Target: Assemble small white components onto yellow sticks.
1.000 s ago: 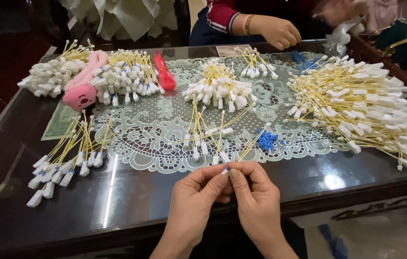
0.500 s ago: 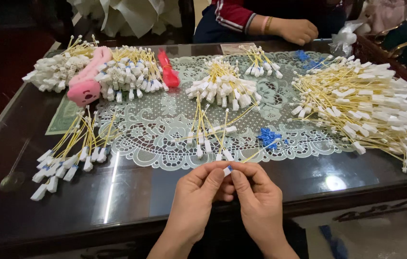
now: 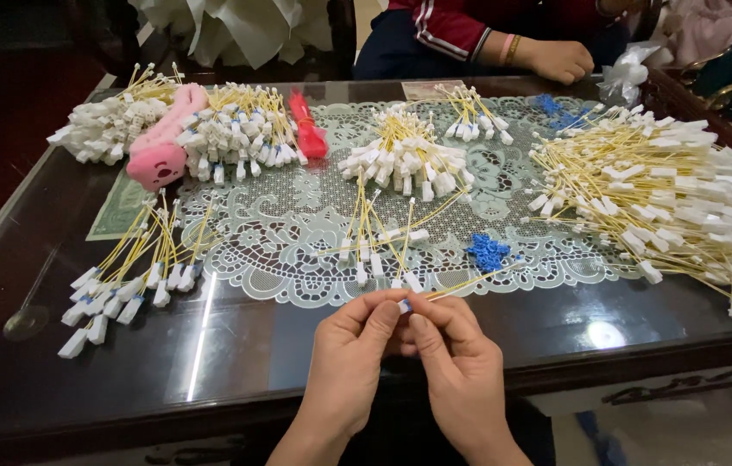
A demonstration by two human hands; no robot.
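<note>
My left hand (image 3: 347,355) and my right hand (image 3: 457,362) meet at the near table edge, fingertips pinched together on the white plug end of one yellow wire (image 3: 461,286), which runs off to the right. Just beyond my fingers lie a few loose yellow wires with white plugs (image 3: 375,246) and a small heap of blue pieces (image 3: 489,253) on a lace mat (image 3: 297,233).
Heaps of wired white plugs lie at the right (image 3: 677,198), the near left (image 3: 129,276), the far left (image 3: 116,125) and the middle (image 3: 405,160). A pink toy (image 3: 163,147) and a red item (image 3: 307,134) sit at the back. Another person's hand (image 3: 556,60) rests across the dark glass table (image 3: 236,345).
My hands have stayed together at the near edge, shifting slightly. The other person's hand across the table has moved to the right.
</note>
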